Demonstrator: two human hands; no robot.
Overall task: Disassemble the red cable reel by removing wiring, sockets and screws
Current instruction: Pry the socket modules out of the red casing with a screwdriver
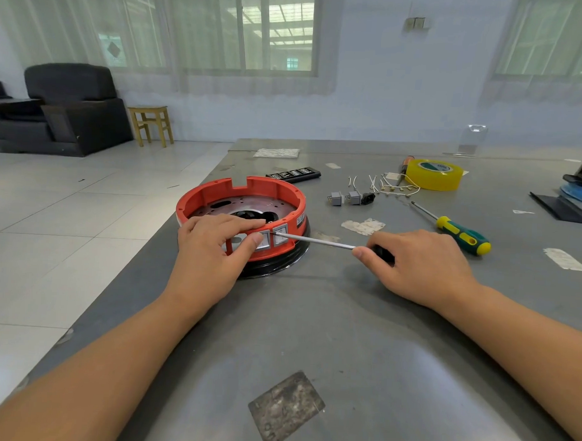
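The red cable reel (267,192) lies open side up near the grey table's left edge, on a black base. Two grey square switches (280,237) sit in its near wall. My left hand (215,247) grips that wall, fingers over the rim and thumb pressed beside the left switch. My right hand (418,262) holds a thin screwdriver (318,241) by its black handle. The tip touches the edge of the switches. Removed grey sockets (344,198) and several short white wires (384,186) lie behind the reel to the right.
A green and yellow screwdriver (462,234) lies right of my right hand. A yellow tape roll (433,175) and a black bit case (293,174) lie farther back. Black and blue parts (581,186) sit at the far right. The table's left edge (169,221) drops to the tiled floor.
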